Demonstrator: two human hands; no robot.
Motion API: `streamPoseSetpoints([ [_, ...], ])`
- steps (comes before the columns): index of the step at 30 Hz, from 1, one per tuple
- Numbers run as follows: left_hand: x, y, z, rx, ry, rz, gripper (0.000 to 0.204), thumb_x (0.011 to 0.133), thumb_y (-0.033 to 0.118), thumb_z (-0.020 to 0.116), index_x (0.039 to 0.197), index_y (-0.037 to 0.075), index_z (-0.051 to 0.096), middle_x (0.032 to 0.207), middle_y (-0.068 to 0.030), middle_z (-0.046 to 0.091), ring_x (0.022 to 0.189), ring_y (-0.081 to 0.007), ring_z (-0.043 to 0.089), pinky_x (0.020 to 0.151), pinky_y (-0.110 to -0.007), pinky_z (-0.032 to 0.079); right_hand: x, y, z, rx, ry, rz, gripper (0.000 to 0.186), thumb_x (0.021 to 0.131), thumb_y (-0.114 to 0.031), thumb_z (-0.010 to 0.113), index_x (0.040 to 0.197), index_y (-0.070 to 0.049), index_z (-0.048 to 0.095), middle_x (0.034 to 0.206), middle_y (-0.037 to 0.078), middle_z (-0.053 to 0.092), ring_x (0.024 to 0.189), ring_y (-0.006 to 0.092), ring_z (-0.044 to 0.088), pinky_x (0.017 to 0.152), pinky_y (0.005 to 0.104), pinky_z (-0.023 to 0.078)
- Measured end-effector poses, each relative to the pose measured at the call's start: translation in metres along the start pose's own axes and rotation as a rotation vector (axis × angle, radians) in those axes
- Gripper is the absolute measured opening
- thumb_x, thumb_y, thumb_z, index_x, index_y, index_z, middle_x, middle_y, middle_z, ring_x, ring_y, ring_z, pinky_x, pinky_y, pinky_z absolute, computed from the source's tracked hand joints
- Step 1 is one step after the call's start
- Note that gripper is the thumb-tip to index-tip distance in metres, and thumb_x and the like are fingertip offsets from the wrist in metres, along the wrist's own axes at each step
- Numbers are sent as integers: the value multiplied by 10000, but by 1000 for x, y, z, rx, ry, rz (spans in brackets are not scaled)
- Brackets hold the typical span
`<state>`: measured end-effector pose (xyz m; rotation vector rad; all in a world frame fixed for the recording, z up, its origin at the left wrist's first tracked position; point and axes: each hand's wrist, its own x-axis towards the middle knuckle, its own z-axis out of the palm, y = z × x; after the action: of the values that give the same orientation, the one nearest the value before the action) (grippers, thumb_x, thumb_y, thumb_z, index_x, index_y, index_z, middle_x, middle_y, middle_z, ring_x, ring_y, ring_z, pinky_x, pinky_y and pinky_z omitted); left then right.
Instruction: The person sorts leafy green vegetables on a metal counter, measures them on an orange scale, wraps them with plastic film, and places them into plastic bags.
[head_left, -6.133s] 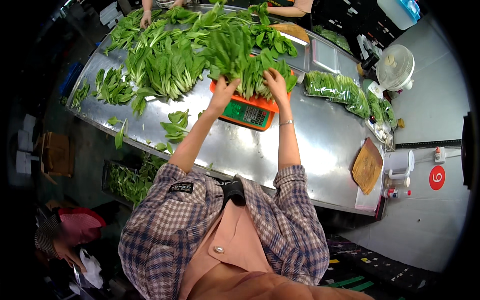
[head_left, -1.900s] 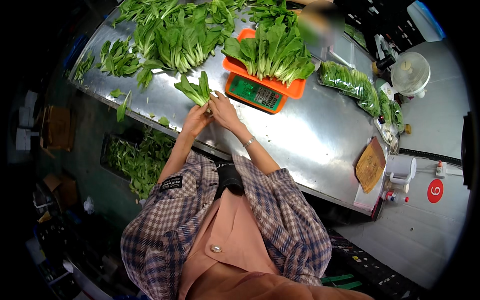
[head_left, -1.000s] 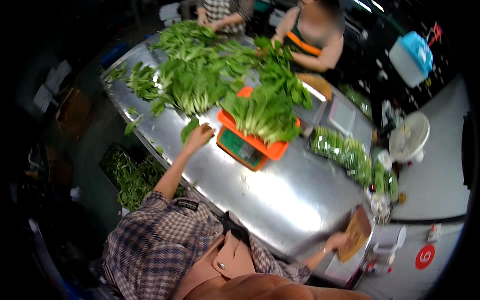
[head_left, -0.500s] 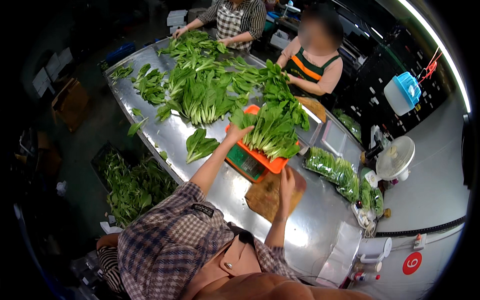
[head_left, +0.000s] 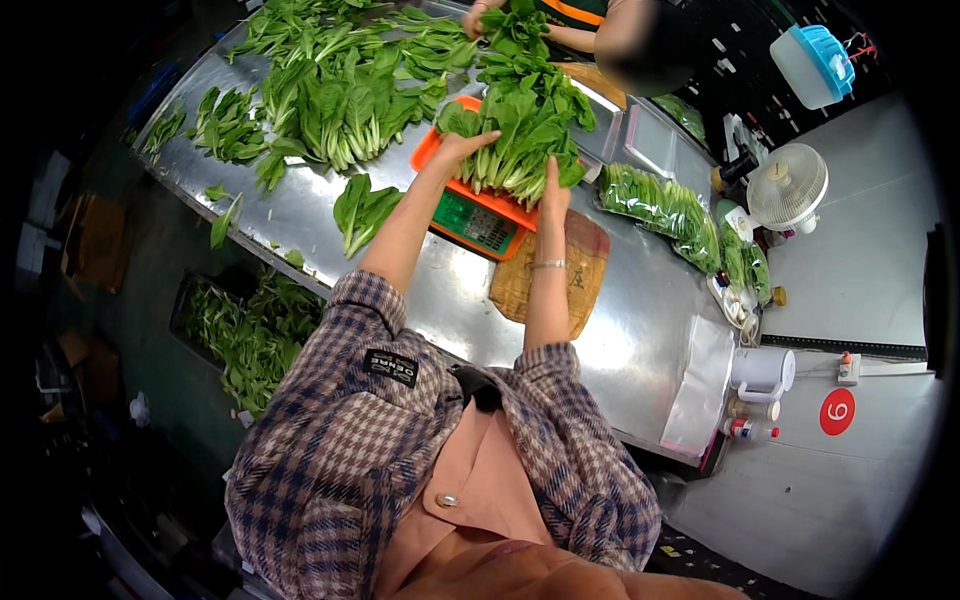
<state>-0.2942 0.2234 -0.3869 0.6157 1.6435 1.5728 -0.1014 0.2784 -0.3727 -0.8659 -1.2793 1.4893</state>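
An orange scale (head_left: 475, 228) stands on the metal table (head_left: 640, 300), and the bunch of leafy greens (head_left: 520, 125) lies in its orange tray (head_left: 426, 150), pale stems toward the person. The 2 hands flank this bunch. At the scale's left side, the left hand (head_left: 466, 148) lies against the leaves with its thumb stretched across them; its fingers are partly hidden, so I cannot tell how tightly they curl. At the scale's right side, the right hand (head_left: 553, 192) points its thumb up beside the stems; its other fingers are hidden, and I cannot tell whether they pinch anything.

A flat brown board (head_left: 580, 265) lies just right of the scale, partly under the right forearm. Left of the scale, near it, rests 1 small bunch (head_left: 363, 213); farther left and beyond spreads a large heap of greens (head_left: 335, 100). Right of the scale lie bagged greens (head_left: 660, 213), with a white fan (head_left: 788, 188) past them. A co-worker's hand (head_left: 477, 20) shows beyond the scale.
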Motion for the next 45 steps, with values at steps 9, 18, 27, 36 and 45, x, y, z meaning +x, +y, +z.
streamPoseSetpoints([
  [9, -11, 26, 27, -231, -404, -37, 525, 657, 287, 733, 1039, -7, 523, 964, -112, 586, 824, -196, 578, 698, -299, 483, 23, -15, 27, -79, -157, 211, 554, 764, -293, 624, 1173, 9, 404, 1162, 98, 462, 1032, 194, 465, 845, 296, 387],
  [18, -21, 34, 35, -271, -516, 116, 682, 663, 178, 727, 1214, 12, 360, 1163, -86, 468, 1065, -190, 447, 901, -298, 367, 24, -13, 20, 102, -253, 157, 587, 777, -279, 610, 1222, -1, 347, 1208, 70, 427, 1062, 167, 424, 867, 292, 366],
  [27, -53, -3, 12, 638, -443, 975, 833, 772, 254, 595, 1345, 66, 21, 1402, -132, -23, 1288, -286, -61, 1046, -391, -2, -18, 25, -17, -397, -354, -787, 626, 736, -62, 585, 1276, -13, 271, 1289, 112, 326, 1168, 204, 317, 965, 300, 263],
  [36, -130, 59, 42, 302, -554, 703, 872, 743, 239, 632, 1347, 73, 25, 1398, -130, 26, 1289, -265, -29, 1050, -379, 22, -73, -35, -26, -187, -84, -337, 305, 854, -160, 477, 1091, 31, 458, 1063, 77, 505, 936, 160, 464, 786, 288, 397],
  [45, -164, -101, 131, 147, -733, 99, 785, 665, 202, 712, 1260, 3, 239, 1219, -113, 394, 1134, -206, 366, 951, -317, 320, -142, 28, -133, -157, 186, 223, 453, 781, -120, 557, 1165, 33, 369, 1147, 112, 454, 1048, 192, 431, 857, 300, 380],
])
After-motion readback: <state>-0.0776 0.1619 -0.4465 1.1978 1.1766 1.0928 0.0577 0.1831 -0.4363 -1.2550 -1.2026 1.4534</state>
